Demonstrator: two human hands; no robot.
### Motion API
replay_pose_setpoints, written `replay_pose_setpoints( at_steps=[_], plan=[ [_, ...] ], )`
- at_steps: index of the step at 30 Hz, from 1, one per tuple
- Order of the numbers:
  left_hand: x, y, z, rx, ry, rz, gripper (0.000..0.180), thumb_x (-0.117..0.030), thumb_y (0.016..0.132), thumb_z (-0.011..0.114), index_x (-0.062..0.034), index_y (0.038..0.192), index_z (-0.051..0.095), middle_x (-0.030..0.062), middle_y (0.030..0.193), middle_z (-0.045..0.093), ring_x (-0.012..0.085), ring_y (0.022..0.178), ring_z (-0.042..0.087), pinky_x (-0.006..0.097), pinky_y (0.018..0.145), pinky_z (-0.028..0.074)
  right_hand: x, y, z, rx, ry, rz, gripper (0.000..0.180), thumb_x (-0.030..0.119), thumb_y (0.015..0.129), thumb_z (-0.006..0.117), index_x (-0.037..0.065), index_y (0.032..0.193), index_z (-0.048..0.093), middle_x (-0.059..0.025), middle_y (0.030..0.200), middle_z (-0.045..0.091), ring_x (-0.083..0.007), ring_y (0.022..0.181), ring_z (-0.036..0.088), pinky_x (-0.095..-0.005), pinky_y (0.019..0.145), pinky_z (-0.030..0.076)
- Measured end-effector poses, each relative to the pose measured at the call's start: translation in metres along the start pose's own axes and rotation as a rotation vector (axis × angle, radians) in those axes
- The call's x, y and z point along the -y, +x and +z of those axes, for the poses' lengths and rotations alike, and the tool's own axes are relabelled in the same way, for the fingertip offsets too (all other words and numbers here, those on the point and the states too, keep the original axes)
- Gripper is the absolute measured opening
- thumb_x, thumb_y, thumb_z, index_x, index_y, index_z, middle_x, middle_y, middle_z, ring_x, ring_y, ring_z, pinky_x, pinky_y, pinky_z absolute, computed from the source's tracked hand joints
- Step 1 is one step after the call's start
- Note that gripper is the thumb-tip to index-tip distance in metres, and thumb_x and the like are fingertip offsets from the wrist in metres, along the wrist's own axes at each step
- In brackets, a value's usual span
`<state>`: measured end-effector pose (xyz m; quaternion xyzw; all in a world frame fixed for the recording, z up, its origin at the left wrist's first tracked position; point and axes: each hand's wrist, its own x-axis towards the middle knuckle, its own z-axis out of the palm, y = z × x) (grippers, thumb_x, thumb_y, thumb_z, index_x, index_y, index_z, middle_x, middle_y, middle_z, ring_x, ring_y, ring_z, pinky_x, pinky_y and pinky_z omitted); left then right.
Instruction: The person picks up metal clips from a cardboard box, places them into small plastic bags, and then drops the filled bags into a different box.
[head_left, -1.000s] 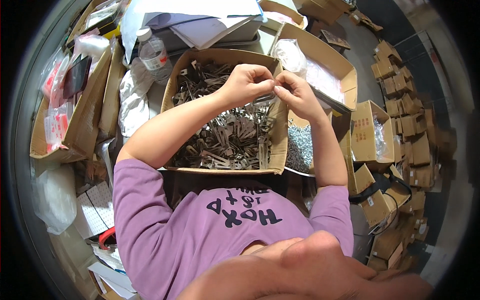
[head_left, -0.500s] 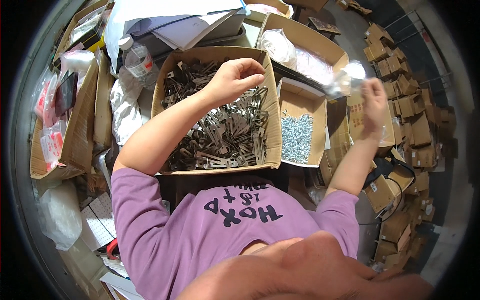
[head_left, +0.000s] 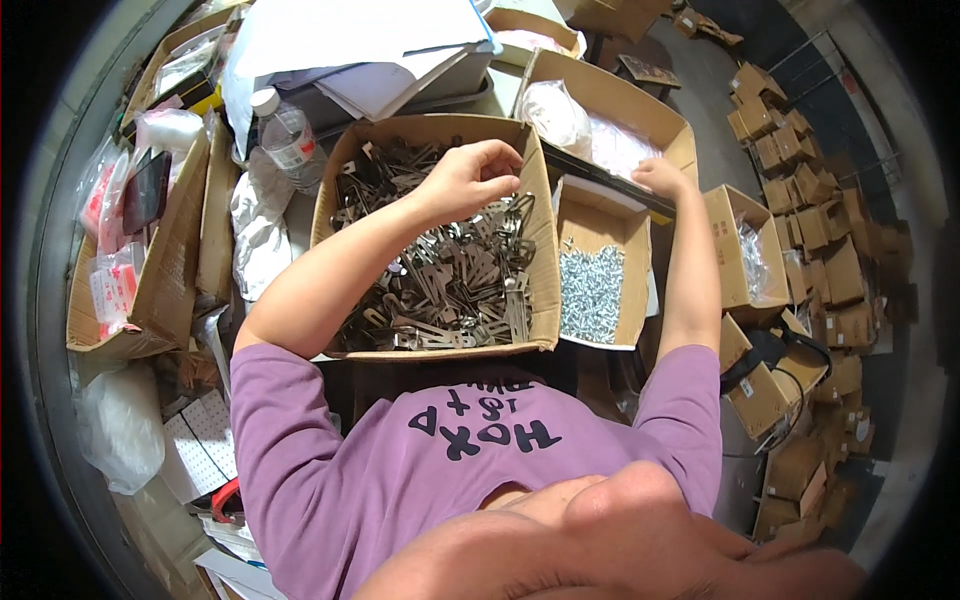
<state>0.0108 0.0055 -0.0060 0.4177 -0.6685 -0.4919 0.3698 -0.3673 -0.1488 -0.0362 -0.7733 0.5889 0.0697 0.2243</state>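
Note:
My left hand point(head_left: 472, 180) hovers above a cardboard box full of metal hair clips point(head_left: 455, 265), thumb and fingers apart, nothing visible between them. To the right, my right hand point(head_left: 665, 180) is at the near right side of a cardboard box point(head_left: 665, 105) holding clear plastic bags point(head_left: 620, 145). Its fingers are curled in against the bags; whatever they pinch, if anything, cannot be made out. Between the two hands and nearer to me, small silvery screws point(head_left: 593, 295) lie in a shallow box point(head_left: 632, 235). A filled clear bag point(head_left: 752, 260) rests in another carton point(head_left: 728, 225) on the far right.
At the left stand a plastic bottle point(head_left: 290, 140), a crumpled white cloth point(head_left: 262, 225) and a carton point(head_left: 160, 290) with bags and a phone point(head_left: 147, 192). Papers point(head_left: 370, 50) lie on a grey bin at the back. Many small cartons point(head_left: 800, 190) pile up at the right.
My right hand has moved left from above the far-right carton to the plastic bags, no longer with the blurred clear bag. My left hand has stayed nearly in place.

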Motion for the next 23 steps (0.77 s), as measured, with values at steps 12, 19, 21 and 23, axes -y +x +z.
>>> replay_pose_setpoints(
  at_steps=[12,19,21,23],
  plan=[
    [0.003,0.0,0.0,0.014,0.108,0.089,0.028,-0.015,0.084,0.065,-0.0001,0.107,0.057,0.0052,0.083,0.062,0.01,0.076,0.056,0.025,0.071,0.048,0.088,-0.053,-0.009,-0.749,-0.008,0.123,0.014,0.005,0.078,0.061,0.006,0.092,0.063,-0.015,0.087,0.067,-0.0284,0.084,0.065,-0.0363,0.075,0.049],
    [0.005,-0.002,0.008,-0.079,0.157,0.305,0.034,-0.015,0.083,0.067,-0.0018,0.113,0.056,0.0067,0.094,0.063,0.0154,0.086,0.059,0.028,0.078,0.049,0.197,-0.097,0.018,-0.537,0.321,-0.678,0.022,-0.008,0.075,0.06,0.003,0.094,0.064,-0.0103,0.086,0.064,-0.0206,0.079,0.063,-0.0304,0.07,0.05],
    [0.008,-0.001,0.01,0.023,-0.022,0.199,0.031,-0.013,0.085,0.065,-0.0019,0.113,0.056,0.0065,0.093,0.063,0.0154,0.084,0.059,0.028,0.076,0.049,0.212,-0.104,0.027,-0.526,0.386,-0.812,0.026,-0.012,0.074,0.056,0.001,0.095,0.064,-0.01,0.092,0.061,-0.0202,0.079,0.062,-0.0294,0.071,0.05],
    [0.008,-0.001,0.008,0.052,0.049,0.189,0.027,-0.012,0.088,0.062,-0.0026,0.112,0.057,0.0066,0.093,0.063,0.0156,0.083,0.059,0.028,0.075,0.049,0.213,-0.105,0.032,-0.517,0.441,-0.77,0.026,-0.01,0.076,0.057,0.004,0.096,0.065,-0.012,0.093,0.06,-0.0237,0.083,0.062,-0.0322,0.072,0.051]
  ],
)
